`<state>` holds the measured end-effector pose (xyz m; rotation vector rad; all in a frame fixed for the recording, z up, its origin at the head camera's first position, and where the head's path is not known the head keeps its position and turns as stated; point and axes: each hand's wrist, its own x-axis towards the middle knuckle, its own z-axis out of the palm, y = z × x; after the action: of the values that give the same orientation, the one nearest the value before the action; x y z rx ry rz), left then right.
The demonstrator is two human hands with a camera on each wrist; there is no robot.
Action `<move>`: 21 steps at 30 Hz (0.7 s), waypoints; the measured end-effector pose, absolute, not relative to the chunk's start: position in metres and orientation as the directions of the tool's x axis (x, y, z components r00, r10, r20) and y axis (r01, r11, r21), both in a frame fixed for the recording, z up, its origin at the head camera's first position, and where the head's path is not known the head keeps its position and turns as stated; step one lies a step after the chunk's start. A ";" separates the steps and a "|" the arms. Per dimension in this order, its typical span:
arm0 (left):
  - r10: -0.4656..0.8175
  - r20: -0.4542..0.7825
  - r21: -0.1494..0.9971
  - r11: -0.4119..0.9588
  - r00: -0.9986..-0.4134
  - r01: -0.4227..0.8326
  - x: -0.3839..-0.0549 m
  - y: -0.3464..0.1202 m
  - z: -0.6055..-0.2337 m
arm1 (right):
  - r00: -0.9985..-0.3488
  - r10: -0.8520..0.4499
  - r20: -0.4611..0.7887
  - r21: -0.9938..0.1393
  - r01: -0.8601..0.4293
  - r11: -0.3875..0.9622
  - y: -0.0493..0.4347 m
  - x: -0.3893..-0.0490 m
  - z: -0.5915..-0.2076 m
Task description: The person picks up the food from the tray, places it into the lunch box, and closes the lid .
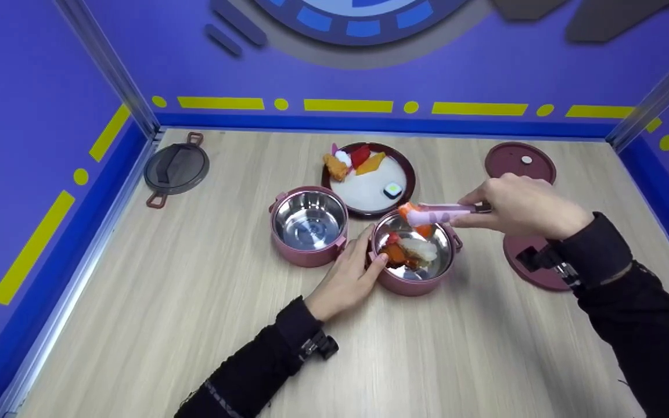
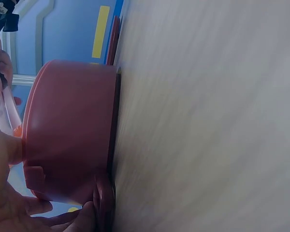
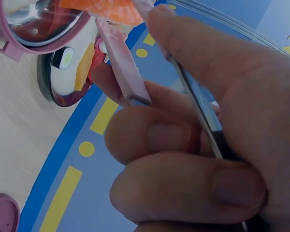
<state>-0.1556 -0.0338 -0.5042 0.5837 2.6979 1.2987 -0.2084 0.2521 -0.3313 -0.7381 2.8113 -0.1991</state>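
Observation:
My right hand point(image 1: 523, 203) grips pink tongs point(image 1: 440, 216), whose tips hold an orange food piece point(image 3: 106, 10) with pale streaks. They are over the back rim of a pink pot point(image 1: 409, 285) with a shiny metal inside. In that pot lie a brown-orange piece point(image 1: 394, 254), a whitish piece point(image 1: 418, 248) and a small red one. My left hand point(image 1: 347, 280) holds the pot's left side, thumb at the rim and fingers along the outer wall in the left wrist view. A second pink pot point(image 1: 305, 255) stands just left of that hand.
Behind the pots sits a dark-rimmed plate point(image 1: 363, 190) with several toy foods, including a drumstick-like piece point(image 1: 336, 167) and a sushi roll point(image 1: 392, 190). A dark handled lid point(image 1: 176, 168) lies at back left. Two maroon lids point(image 1: 520, 162) lie on the right, one partly behind the right arm.

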 end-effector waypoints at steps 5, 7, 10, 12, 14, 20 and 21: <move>0.378 0.100 0.776 0.550 -0.920 0.310 -0.155 -0.034 -0.504 | -0.825 -0.519 -0.223 -0.220 -0.477 0.851 0.252 -0.206 -0.336; 0.380 0.122 0.779 0.536 -0.917 0.326 -0.156 -0.035 -0.505 | -0.819 -0.525 -0.231 -0.230 -0.478 0.847 0.251 -0.204 -0.337; 0.380 0.172 0.762 0.534 -0.909 0.368 -0.159 -0.034 -0.514 | -0.808 -0.534 -0.250 -0.249 -0.479 0.841 0.250 -0.201 -0.339; 0.381 0.180 0.763 0.528 -0.907 0.373 -0.159 -0.034 -0.516 | -0.788 -0.559 -0.255 -0.276 -0.495 0.824 0.249 -0.200 -0.340; 0.381 0.176 0.761 0.532 -0.908 0.371 -0.159 -0.034 -0.515 | -0.772 -0.576 -0.268 -0.302 -0.501 0.811 0.247 -0.198 -0.342; 0.371 0.183 0.761 0.533 -0.911 0.370 -0.159 -0.034 -0.516 | -0.747 -0.578 -0.328 -0.313 -0.491 0.813 0.241 -0.196 -0.347; 0.372 0.179 0.763 0.533 -0.911 0.367 -0.159 -0.034 -0.515 | -0.746 -0.574 -0.338 -0.305 -0.490 0.817 0.240 -0.195 -0.348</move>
<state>-0.1588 -0.0337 -0.5154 0.6615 2.7457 1.3640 -0.1952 0.2401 -0.3480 -0.7945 2.5803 -0.2744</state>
